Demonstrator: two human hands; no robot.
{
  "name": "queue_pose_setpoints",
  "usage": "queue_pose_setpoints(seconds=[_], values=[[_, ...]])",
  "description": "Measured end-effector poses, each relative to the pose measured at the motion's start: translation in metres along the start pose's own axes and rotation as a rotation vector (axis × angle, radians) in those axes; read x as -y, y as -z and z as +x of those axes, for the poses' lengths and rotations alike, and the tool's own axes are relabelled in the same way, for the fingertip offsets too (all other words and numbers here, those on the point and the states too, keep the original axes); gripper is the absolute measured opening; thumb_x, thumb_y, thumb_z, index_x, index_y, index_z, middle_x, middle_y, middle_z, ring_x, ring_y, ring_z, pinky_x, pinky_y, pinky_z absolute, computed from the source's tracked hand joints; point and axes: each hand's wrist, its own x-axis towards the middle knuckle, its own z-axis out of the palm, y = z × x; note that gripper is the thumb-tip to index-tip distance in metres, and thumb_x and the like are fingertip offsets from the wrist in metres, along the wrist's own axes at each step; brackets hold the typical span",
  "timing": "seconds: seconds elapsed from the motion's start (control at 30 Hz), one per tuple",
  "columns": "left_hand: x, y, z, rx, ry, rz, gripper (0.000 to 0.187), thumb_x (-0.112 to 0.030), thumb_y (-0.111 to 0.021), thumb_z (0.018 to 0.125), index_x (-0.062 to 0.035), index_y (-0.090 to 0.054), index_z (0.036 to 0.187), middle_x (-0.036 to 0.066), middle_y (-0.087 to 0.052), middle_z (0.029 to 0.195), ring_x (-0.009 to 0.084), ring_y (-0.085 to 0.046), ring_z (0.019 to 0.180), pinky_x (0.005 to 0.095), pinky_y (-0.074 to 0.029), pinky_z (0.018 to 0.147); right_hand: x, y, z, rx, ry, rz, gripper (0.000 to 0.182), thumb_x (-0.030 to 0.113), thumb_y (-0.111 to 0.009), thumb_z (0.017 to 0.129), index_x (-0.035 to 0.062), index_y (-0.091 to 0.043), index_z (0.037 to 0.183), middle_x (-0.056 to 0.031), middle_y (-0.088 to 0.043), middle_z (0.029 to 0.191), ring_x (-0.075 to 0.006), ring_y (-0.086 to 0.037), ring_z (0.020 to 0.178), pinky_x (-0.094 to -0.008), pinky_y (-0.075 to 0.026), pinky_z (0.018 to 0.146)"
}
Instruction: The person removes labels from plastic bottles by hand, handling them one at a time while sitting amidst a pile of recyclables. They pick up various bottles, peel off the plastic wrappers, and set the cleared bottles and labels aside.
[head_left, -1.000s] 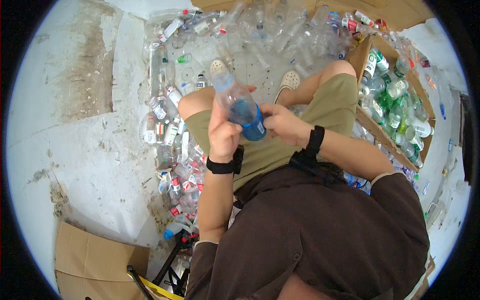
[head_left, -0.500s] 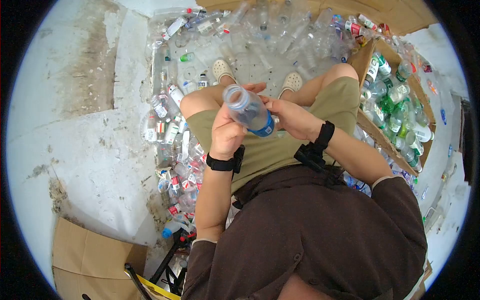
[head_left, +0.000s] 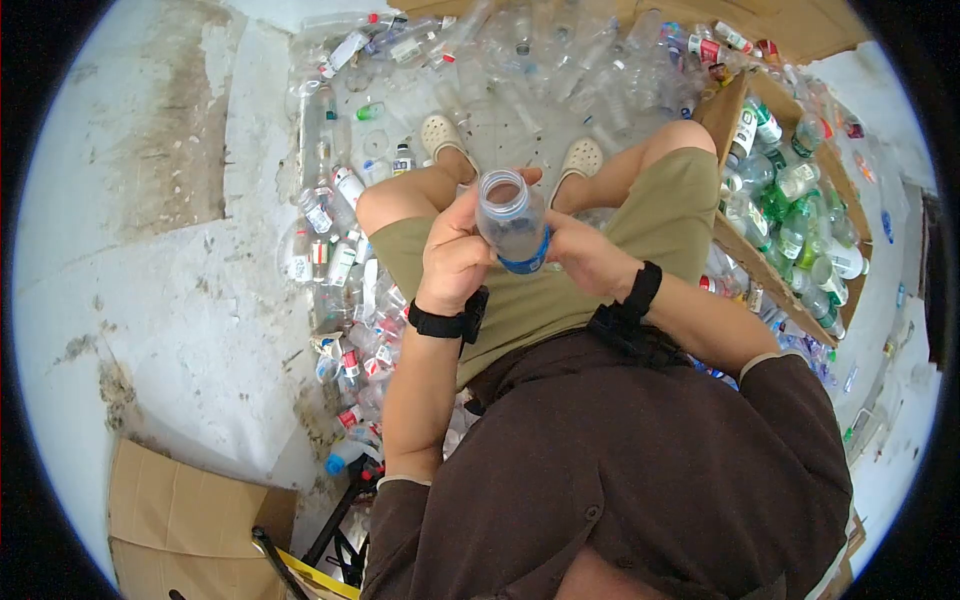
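Pale floor (head_left: 505,150) carries scattered bottles. Bottle (head_left: 513,232) sits uncapped above the lap: left hand (head_left: 453,262) grips its 9 o'clock side, right hand (head_left: 588,255) its 3 o'clock. Probably light, thin-walled, dentable; label band (head_left: 525,262) suits gentle grip.

Clear btl (head_left: 512,230) w/ blue label (head_left: 526,262), brn shirt (head_left: 610,450)

Right of the grip, I see a box (head_left: 772,285) holding bottles (head_left: 792,228); heaped bottles (head_left: 342,262) lie left, scattered bottles (head_left: 590,75) ahead beyond the shoes (head_left: 440,137), a cardboard sheet (head_left: 185,515) behind-left.
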Motion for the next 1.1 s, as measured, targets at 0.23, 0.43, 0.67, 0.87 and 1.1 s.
queue_pose_setpoints(seconds=[0.23,0.43,0.67,0.87,1.1], values=[[0.013,-0.006,-0.005,-0.108,-0.073,-0.125,0.062,-0.001,-0.047,0.069,0.0021,-0.043,0.13,0.017,-0.038,0.14,0.0262,-0.042,0.125,0.0399,-0.031,0.106,0.017,0.003,-0.009,-0.058,0.083,-0.237,0.056,0.019,-0.053,0.083,0.0017,-0.039,0.134,-0.0054,-0.052,0.121,-0.0151,-0.045,0.114,-0.0297,-0.036,0.094],[0.003,-0.018,-0.023,-0.219,0.078,-0.181,0.045,-0.011,-0.052,0.09,0.0012,-0.041,0.132,0.014,-0.033,0.143,0.025,-0.044,0.124,0.0392,-0.035,0.103,0.008,0.003,-0.001,-0.14,0.35,-0.495,0.053,0.015,-0.052,0.077,0.0005,-0.044,0.128,-0.0131,-0.052,0.12,-0.0239,-0.048,0.111,-0.0345,-0.036,0.095],[0.025,-0.015,-0.028,-0.312,0.036,-0.04,0.046,-0.021,-0.055,0.091,0.0005,-0.044,0.13,0.012,-0.048,0.131,0.0204,-0.05,0.117,0.0334,-0.05,0.086,0.001,-0.013,0.002,-0.289,0.591,-0.781,0.049,0.011,-0.048,0.067,-0.0017,-0.05,0.115,-0.0202,-0.052,0.11,-0.0363,-0.048,0.105,-0.0412,-0.036,0.096],[0.046,-0.023,-0.035,-0.568,0.025,-0.259,0.056,-0.025,-0.058,0.087,-0.0024,-0.037,0.135,0.011,-0.048,0.13,0.0236,-0.05,0.116,0.041,-0.045,0.093,0.006,-0.014,0.001,-0.295,0.639,-0.829,0.051,0.012,-0.048,0.067,-0.0007,-0.049,0.116,-0.0193,-0.05,0.11,-0.037,-0.046,0.106,-0.0411,-0.035,0.096],[0.022,-0.032,-0.026,-0.238,-0.185,-0.215,0.069,-0.023,-0.063,0.083,-0.0018,-0.027,0.139,0.016,-0.036,0.139,0.0285,-0.038,0.127,0.0439,-0.042,0.098,0.025,-0.017,0.0,-0.258,0.571,-1.057,0.051,0.015,-0.052,0.074,0.0015,-0.045,0.123,-0.0197,-0.05,0.107,-0.036,-0.048,0.104,-0.0417,-0.036,0.095]])
